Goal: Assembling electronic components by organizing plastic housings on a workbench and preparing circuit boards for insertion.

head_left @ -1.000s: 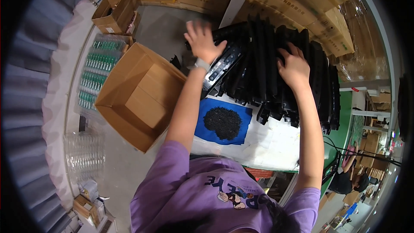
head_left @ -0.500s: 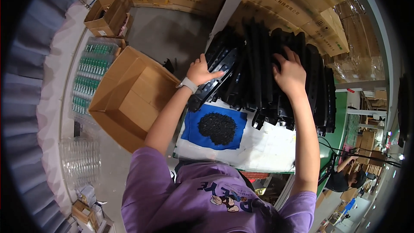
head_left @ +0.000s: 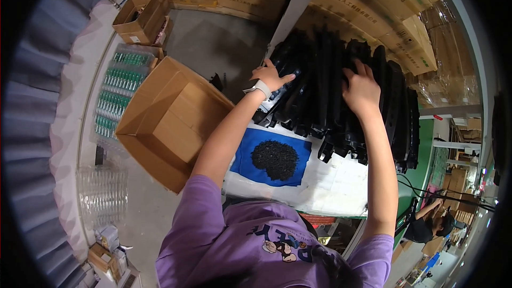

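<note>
Head view: the left hand [head_left: 269,78] has its thumb spread wide of the fingers and lies on the near-left end of a row of black parts [head_left: 324,77]. The right hand [head_left: 362,89] bends over the row's middle, thumb apart from the fingers; the tips are lost against the dark plastic, so I cannot tell whether they pinch a part. The parts stand packed side by side on the table [head_left: 341,184], toward its far side.

To steady such a row well, I would press evenly from both hands, with flat fingers rather than tips, and square the ends; the leftmost parts look likeliest to tip, being at the table's edge. Wrists should pass clear of the blue cloth [head_left: 241,156] just in front, since a bump could scatter the small black bits [head_left: 274,160] heaped on it. An open box [head_left: 152,88] stands left of the table, near the left forearm.

As for writing, a pale band [head_left: 261,88] on the left wrist shows none that I can make out. The purple shirt [head_left: 237,224] carries large letters and a cartoon figure. Farther out, the stacked cartons [head_left: 362,8] behind the row bear dark printed characters, and a small carton [head_left: 130,31] at far left has a white label, too small to read.
</note>
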